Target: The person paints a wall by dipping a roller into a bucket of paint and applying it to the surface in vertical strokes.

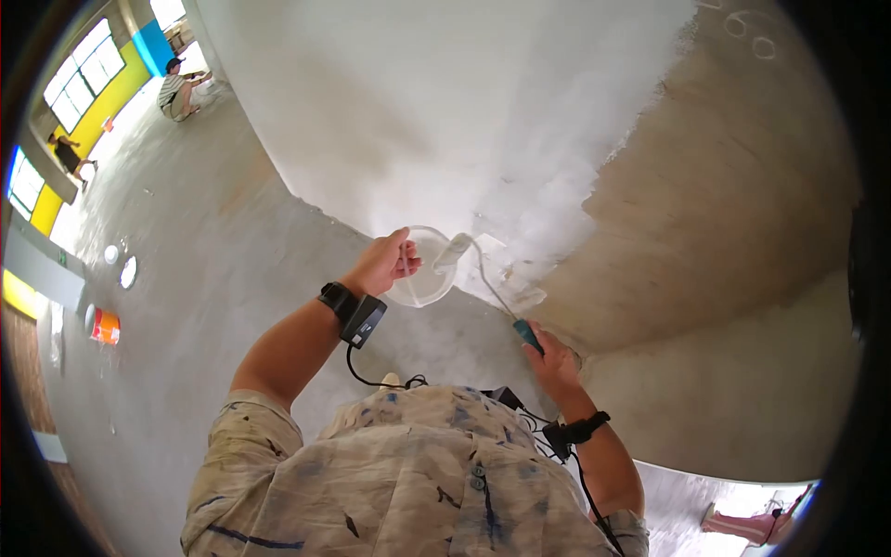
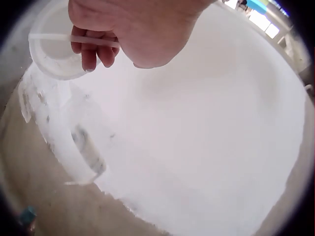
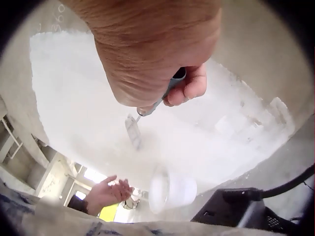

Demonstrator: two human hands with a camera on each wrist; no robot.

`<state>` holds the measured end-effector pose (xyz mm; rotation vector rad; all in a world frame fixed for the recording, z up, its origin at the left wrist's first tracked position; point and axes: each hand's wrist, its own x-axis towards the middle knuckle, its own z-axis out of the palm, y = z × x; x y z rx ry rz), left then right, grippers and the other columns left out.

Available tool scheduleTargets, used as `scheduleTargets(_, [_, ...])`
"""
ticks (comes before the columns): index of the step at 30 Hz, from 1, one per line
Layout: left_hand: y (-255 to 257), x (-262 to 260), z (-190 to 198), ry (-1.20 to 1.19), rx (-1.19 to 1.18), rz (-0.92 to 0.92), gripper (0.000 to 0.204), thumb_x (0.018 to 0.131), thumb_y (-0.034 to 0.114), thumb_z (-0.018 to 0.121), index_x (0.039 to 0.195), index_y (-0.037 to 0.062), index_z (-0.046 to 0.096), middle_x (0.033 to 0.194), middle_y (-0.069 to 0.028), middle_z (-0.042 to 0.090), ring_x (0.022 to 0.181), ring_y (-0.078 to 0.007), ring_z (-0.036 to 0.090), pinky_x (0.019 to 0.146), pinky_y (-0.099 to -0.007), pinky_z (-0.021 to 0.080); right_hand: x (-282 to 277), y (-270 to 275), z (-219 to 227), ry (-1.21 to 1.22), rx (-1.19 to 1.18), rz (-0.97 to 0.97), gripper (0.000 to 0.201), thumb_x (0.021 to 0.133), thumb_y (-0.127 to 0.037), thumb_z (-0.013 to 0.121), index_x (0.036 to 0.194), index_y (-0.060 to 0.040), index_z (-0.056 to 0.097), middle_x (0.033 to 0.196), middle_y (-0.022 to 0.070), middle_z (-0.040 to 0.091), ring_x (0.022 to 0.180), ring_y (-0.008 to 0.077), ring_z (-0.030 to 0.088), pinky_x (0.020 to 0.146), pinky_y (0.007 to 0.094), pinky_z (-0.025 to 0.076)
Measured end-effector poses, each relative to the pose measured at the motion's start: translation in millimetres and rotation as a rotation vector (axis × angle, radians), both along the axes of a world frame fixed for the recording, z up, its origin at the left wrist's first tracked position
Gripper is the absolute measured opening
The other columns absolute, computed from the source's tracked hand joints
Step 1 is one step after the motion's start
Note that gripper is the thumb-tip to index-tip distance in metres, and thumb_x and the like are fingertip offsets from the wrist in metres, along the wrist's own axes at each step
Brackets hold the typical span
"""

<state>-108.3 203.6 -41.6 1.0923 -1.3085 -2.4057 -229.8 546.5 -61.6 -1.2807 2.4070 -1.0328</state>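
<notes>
In the head view my left hand (image 1: 382,265) grips the thin handle of a whitish plastic bucket (image 3: 184,191), fingers curled round it. My right hand (image 1: 557,364) holds a small paint roller by its teal handle (image 1: 528,334). A bent metal rod leads from the handle to the white roller head (image 1: 453,249), which overlaps the bucket's rim in the head view. In the left wrist view the roller head (image 2: 88,150) lies over the white-coated wall (image 2: 206,132). The right wrist view shows my right fingers (image 3: 194,88) wrapped round the handle.
Bare brown-grey wall (image 1: 724,186) borders the white coat along a ragged edge. On the concrete floor (image 1: 213,306) stands an orange-and-white bucket (image 1: 104,325) at the left. A person (image 1: 176,93) squats by the wall further back, and another person (image 1: 69,156) is at the far left.
</notes>
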Motion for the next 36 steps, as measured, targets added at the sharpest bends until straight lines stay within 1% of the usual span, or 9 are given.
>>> scheduleTargets(5, [25.4, -28.9, 37.9, 0.045, -0.03, -0.169, 0.031, 0.092, 0.036, 0.047, 0.085, 0.0059, 0.052, 0.079, -0.0024, 0.056, 0.076, -0.02, 0.061, 0.075, -0.0339, 0.05, 21.0, -23.9, 23.1, -0.013, -0.086, 0.055, 0.04, 0.085, -0.02, 0.054, 0.123, -0.0072, 0.05, 0.092, 0.0185, 0.063, 0.084, 0.0334, 0.061, 0.075, 0.0382, 0.048])
scheduleTargets(7, [35.2, -32.4, 45.5, 0.052, 0.002, -0.204, 0.031, 0.091, 0.036, 0.047, 0.085, 0.0055, 0.052, 0.08, -0.0029, 0.056, 0.077, -0.0208, 0.061, 0.075, -0.0345, 0.05, 29.8, -35.9, 46.6, -0.493, 0.192, -0.085, 0.041, 0.085, -0.02, 0.05, 0.123, -0.0052, 0.049, 0.072, 0.0146, 0.06, 0.065, 0.0255, 0.06, 0.064, 0.0347, 0.049])
scheduleTargets(11, [52.9, -40.4, 52.6, 0.039, 0.019, -0.22, 0.032, 0.091, 0.035, 0.048, 0.087, 0.0039, 0.052, 0.082, -0.0055, 0.058, 0.08, -0.0234, 0.063, 0.076, -0.0366, 0.05, 29.6, -41.9, 49.3, -0.79, 0.166, -0.176, 0.043, 0.084, -0.02, 0.047, 0.124, -0.0046, 0.049, 0.061, 0.0113, 0.054, 0.057, 0.0194, 0.056, 0.058, 0.0323, 0.047])
scheduleTargets(14, [63.2, -44.8, 51.7, 0.038, 0.064, -0.236, 0.032, 0.091, 0.034, 0.048, 0.089, 0.0029, 0.052, 0.084, -0.0074, 0.058, 0.082, -0.0255, 0.063, 0.077, -0.038, 0.05, 18.9, -26.5, 46.8, -0.603, 0.216, -0.122, 0.041, 0.083, -0.019, 0.048, 0.122, -0.0048, 0.051, 0.068, 0.0136, 0.059, 0.061, 0.0229, 0.059, 0.06, 0.0352, 0.048])
scheduleTargets(16, [66.3, -46.0, 56.2, 0.038, 0.09, -0.242, 0.031, 0.091, 0.034, 0.048, 0.09, 0.0024, 0.052, 0.084, -0.0084, 0.059, 0.083, -0.0267, 0.063, 0.077, -0.0387, 0.05, 14.1, -18.0, 49.1, -0.14, 0.219, 0.038, 0.042, 0.083, -0.02, 0.051, 0.122, -0.0052, 0.05, 0.074, 0.0155, 0.062, 0.066, 0.0276, 0.061, 0.063, 0.0379, 0.049])
scheduleTargets(23, [90.5, -55.7, 61.2, 0.033, 0.303, -0.208, 0.037, 0.091, 0.033, 0.047, 0.092, -0.0036, 0.052, 0.088, -0.0139, 0.061, 0.088, -0.032, 0.063, 0.079, -0.0412, 0.051, 7.1, -14.4, 87.2, 0.531, 0.485, -0.084, 0.049, 0.081, -0.026, 0.058, 0.123, -0.0031, 0.047, 0.106, 0.0208, 0.058, 0.098, 0.0364, 0.055, 0.087, 0.0436, 0.043])
scheduleTargets(30, [126.4, -67.5, 73.2, 0.13, 0.282, -0.121, 0.028, 0.09, 0.027, 0.047, 0.093, -0.0006, 0.053, 0.091, -0.0146, 0.063, 0.09, -0.0259, 0.063, 0.079, -0.0353, 0.051, 20.2, -64.3, 47.3, 0.037, -0.174, -0.091, 0.039, 0.083, -0.021, 0.061, 0.113, 0.0018, 0.053, 0.108, 0.0195, 0.059, 0.097, 0.0354, 0.056, 0.086, 0.0389, 0.044])
scheduleTargets(33, [149.1, -64.1, 111.4, 0.161, 0.265, -0.131, 0.021, 0.09, 0.024, 0.048, 0.091, 0.0027, 0.052, 0.091, -0.0121, 0.063, 0.095, -0.0224, 0.061, 0.08, -0.0311, 0.048, 20.6, -59.0, 102.3, -0.351, -0.08, -0.142, 0.033, 0.083, -0.021, 0.06, 0.106, 0.003, 0.056, 0.103, 0.0205, 0.06, 0.093, 0.0344, 0.058, 0.081, 0.036, 0.045])
scheduleTargets(36, [154.0, -74.1, 79.2, 0.207, 0.275, -0.151, 0.024, 0.091, 0.028, 0.047, 0.093, 0.0042, 0.052, 0.093, -0.011, 0.064, 0.088, -0.0203, 0.062, 0.073, -0.0307, 0.048, 20.6, -56.2, 101.2, -0.362, -0.054, -0.223, 0.028, 0.085, -0.02, 0.058, 0.1, 0.0035, 0.058, 0.097, 0.0165, 0.063, 0.086, 0.0282, 0.061, 0.077, 0.0343, 0.046])
